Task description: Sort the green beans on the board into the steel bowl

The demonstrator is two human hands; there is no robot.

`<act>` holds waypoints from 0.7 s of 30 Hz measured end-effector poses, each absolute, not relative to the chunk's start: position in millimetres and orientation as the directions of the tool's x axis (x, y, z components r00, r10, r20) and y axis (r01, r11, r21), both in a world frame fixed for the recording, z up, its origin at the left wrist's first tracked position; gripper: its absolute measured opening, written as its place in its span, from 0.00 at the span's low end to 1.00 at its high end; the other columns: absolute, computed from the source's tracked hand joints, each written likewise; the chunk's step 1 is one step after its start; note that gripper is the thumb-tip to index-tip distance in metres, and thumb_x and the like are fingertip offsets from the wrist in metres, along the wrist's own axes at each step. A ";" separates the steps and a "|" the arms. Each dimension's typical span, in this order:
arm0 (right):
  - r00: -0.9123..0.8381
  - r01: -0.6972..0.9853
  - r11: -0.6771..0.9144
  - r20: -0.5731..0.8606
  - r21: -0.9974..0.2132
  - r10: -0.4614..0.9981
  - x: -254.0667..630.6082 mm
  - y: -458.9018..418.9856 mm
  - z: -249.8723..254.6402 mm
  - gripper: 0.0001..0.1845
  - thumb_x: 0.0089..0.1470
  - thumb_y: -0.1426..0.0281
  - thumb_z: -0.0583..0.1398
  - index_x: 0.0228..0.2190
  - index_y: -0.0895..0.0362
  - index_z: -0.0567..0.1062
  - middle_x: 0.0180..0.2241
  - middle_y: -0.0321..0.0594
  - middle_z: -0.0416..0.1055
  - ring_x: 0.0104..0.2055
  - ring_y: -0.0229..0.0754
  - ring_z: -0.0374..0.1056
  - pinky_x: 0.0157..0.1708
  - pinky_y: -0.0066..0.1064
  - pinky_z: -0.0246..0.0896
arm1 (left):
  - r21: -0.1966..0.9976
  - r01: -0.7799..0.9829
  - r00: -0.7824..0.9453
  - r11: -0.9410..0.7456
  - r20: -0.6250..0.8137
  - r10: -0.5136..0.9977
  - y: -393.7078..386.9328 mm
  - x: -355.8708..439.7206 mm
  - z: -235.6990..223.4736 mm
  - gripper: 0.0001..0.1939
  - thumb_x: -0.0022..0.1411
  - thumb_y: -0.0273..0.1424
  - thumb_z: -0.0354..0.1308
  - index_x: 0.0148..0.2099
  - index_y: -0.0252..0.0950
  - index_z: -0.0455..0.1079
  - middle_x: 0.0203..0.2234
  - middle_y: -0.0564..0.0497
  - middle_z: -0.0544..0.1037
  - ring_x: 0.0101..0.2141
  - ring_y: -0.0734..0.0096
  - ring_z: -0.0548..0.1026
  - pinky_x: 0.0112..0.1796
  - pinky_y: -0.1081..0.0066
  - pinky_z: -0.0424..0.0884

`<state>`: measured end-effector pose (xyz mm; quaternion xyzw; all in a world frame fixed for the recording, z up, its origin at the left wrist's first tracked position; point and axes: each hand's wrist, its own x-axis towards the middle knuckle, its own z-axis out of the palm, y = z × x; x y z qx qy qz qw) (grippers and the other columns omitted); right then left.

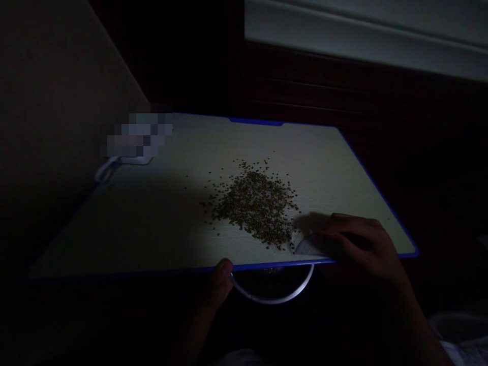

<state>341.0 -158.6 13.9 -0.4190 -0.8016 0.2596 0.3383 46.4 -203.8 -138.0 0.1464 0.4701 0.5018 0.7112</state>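
A spread heap of small greenish-brown grains, like beans or lentils (259,206), lies on a pale board with a blue rim (152,244). My right hand (366,244) is closed at the board's front right, pinching a thin, clear, curved piece like a scraper (310,245) whose edge stands beside the heap. At the front edge my left hand (219,284) grips the rim of a bowl (272,301), thumb uppermost and its other fingers mostly hidden. The bowl sits just below the board's edge, with a few grains visible inside its dark interior.
On the board's far left corner stands a blurred-out pale object (139,140) with a white strap or cord (104,170). A wall rises on the left. Dark cabinet fronts (305,96) lie behind, under a pale ledge (362,40). The room is dim.
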 end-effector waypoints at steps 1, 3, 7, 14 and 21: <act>-0.403 0.509 0.505 0.325 -0.697 0.855 340.6 -158.6 14.1 0.07 0.59 0.73 0.59 0.36 0.54 0.78 0.32 0.38 0.78 0.33 0.38 0.74 0.32 0.28 0.65 | 0.677 -0.582 0.058 0.451 -0.519 0.853 -203.4 46.9 -136.8 0.21 0.34 0.47 0.67 0.16 0.41 0.60 0.13 0.53 0.66 0.28 0.55 0.73 0.34 0.56 0.73; -0.401 0.530 0.493 0.309 -0.689 0.863 340.0 -158.1 14.6 0.07 0.59 0.73 0.59 0.36 0.55 0.78 0.32 0.38 0.77 0.32 0.38 0.73 0.31 0.28 0.64 | 0.673 -0.591 0.056 0.445 -0.516 0.855 -203.0 47.0 -135.6 0.21 0.33 0.46 0.68 0.16 0.42 0.60 0.13 0.53 0.67 0.28 0.54 0.73 0.33 0.55 0.73; -0.425 0.550 0.502 0.293 -0.668 0.856 339.9 -157.2 15.0 0.08 0.60 0.72 0.58 0.36 0.55 0.79 0.32 0.38 0.78 0.33 0.39 0.74 0.31 0.28 0.65 | 0.672 -0.590 0.060 0.447 -0.516 0.855 -204.8 44.7 -138.2 0.19 0.36 0.46 0.67 0.18 0.41 0.64 0.14 0.54 0.68 0.24 0.60 0.71 0.33 0.56 0.73; -0.440 0.542 0.485 0.260 -0.686 0.860 339.1 -157.5 14.7 0.08 0.60 0.70 0.59 0.35 0.55 0.80 0.33 0.39 0.79 0.34 0.40 0.74 0.33 0.29 0.67 | 0.675 -0.601 0.031 0.429 -0.516 0.856 -204.9 44.1 -141.8 0.19 0.35 0.45 0.68 0.17 0.41 0.62 0.13 0.53 0.66 0.26 0.56 0.72 0.33 0.55 0.73; -0.480 0.499 0.537 0.299 -0.681 0.825 340.9 -156.4 14.1 0.08 0.60 0.72 0.59 0.37 0.54 0.79 0.35 0.39 0.79 0.36 0.40 0.75 0.34 0.30 0.68 | 0.643 -0.622 0.076 0.447 -0.518 0.852 -203.8 44.0 -144.4 0.21 0.34 0.49 0.68 0.18 0.43 0.63 0.14 0.50 0.68 0.31 0.48 0.74 0.37 0.50 0.72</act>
